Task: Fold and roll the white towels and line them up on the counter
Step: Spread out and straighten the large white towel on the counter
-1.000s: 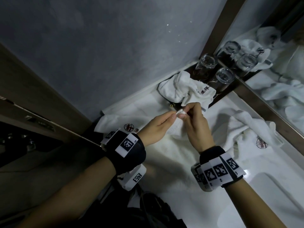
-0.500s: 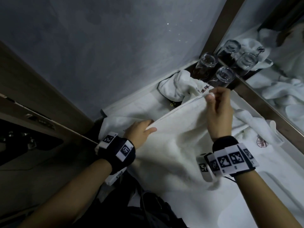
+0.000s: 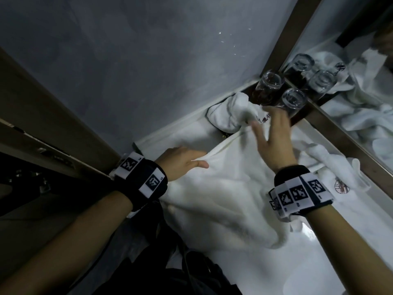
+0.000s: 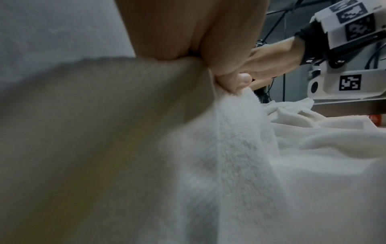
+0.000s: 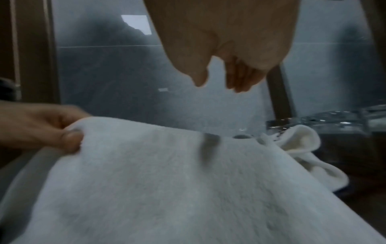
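Item: towel (image 3: 223, 184), white, spread loosely over the tabletop (image 3: 244, 271) with its near part hanging off the front edge; far hem raised in a slack line, probably so the cloth can be squared before a first fold. Left hand (image 3: 180, 160): thumb and fingers pinch the towel's left corner, the grip narrow and holding cloth, which anchors that end. Right hand (image 3: 270, 137): above the towel's far right corner, fingers spread and relaxed, grip wide and holding nothing; the blur there makes it hard to tell whether a fingertip brushes the hem. Second towel (image 3: 229, 111): crumpled against the back wall, red crest showing, just beyond the right hand. Third towel (image 3: 331, 173): bunched at the right, crest up, beside the mirror (image 3: 361, 103). Glasses (image 3: 280, 92): two, upturned on a dark tray in the corner, near the right fingertips, so a sweep of the cloth could catch them. No towel is rolled or lined up; judged an early stage.
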Motion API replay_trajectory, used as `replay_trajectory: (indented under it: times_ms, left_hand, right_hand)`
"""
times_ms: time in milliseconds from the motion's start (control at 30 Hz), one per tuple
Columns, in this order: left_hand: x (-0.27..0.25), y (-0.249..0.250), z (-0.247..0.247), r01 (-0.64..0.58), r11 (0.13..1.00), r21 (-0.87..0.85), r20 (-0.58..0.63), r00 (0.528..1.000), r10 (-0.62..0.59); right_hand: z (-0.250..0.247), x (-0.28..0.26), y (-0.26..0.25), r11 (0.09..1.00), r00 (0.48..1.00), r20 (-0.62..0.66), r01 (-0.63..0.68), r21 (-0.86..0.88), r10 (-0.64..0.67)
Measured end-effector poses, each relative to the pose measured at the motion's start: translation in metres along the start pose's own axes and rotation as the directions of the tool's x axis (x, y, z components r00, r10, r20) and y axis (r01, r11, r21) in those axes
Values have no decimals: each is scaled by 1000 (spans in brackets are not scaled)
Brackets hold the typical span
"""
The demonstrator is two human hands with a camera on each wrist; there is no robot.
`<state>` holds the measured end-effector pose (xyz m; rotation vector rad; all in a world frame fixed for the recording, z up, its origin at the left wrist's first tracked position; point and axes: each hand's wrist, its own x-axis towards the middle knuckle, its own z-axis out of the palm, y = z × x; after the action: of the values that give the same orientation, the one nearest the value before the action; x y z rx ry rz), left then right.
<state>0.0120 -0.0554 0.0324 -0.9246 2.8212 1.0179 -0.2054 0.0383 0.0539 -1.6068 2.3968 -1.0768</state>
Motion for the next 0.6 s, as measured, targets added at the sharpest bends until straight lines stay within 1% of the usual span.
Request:
replay_trajectory:
  times_ms: [33, 67, 100, 133, 167, 200, 233, 267, 333, 367, 433, 500, 600]
  left_hand:
    - [1, 2, 1, -50, 999, 21, -9, 999, 50]
    - [3, 4, 1, -85, 996, 36, -12, 996, 86]
    - [3, 5, 2, -108, 993, 46, -8, 994, 109]
    - [3, 6, 1, -115, 992, 51, 1, 993, 115]
    - [3, 6, 1, -119, 992, 49, 9, 993, 119]
    - [3, 5, 1, -113, 992, 49, 26, 993, 112]
    - [3, 5, 1, -102, 993, 55, 47, 994, 99]
    - [3, 4, 0, -70, 995, 64, 72, 995, 65]
    - [1, 1, 0, 2, 998, 60, 89, 996, -7]
    - [0, -1, 2, 17, 997, 69, 82, 996, -23]
    - [-3, -7, 7, 41, 988, 147, 76, 996, -53]
    - [-8, -15, 9, 120, 972, 201, 98, 985, -142]
    - [-15, -32, 4, 213, 963, 164, 102, 968, -231]
  right_hand:
    - [1, -2, -9, 993, 989, 118, 83, 84, -93]
    - [3, -4, -16, 978, 945, 261, 166, 127, -195]
    - [7, -7, -20, 959, 869, 404, 255, 125, -284]
    - [13, -10, -23, 938, 783, 526, 335, 94, -332]
    - [18, -13, -25, 921, 714, 617, 387, 44, -330]
    - [22, -14, -25, 914, 677, 674, 406, -7, -295]
    - [24, -14, -23, 911, 672, 691, 410, -50, -265]
    - [24, -12, -21, 909, 688, 679, 410, -76, -254]
    - [22, -9, -18, 920, 738, 621, 385, -69, -263]
    - [20, -9, -17, 932, 758, 596, 360, -46, -264]
    - [17, -9, -15, 942, 796, 546, 334, -34, -262]
    - [13, -8, -11, 943, 828, 508, 321, -84, -237]
    - [11, -6, -2, 924, 837, 529, 305, -230, -145]
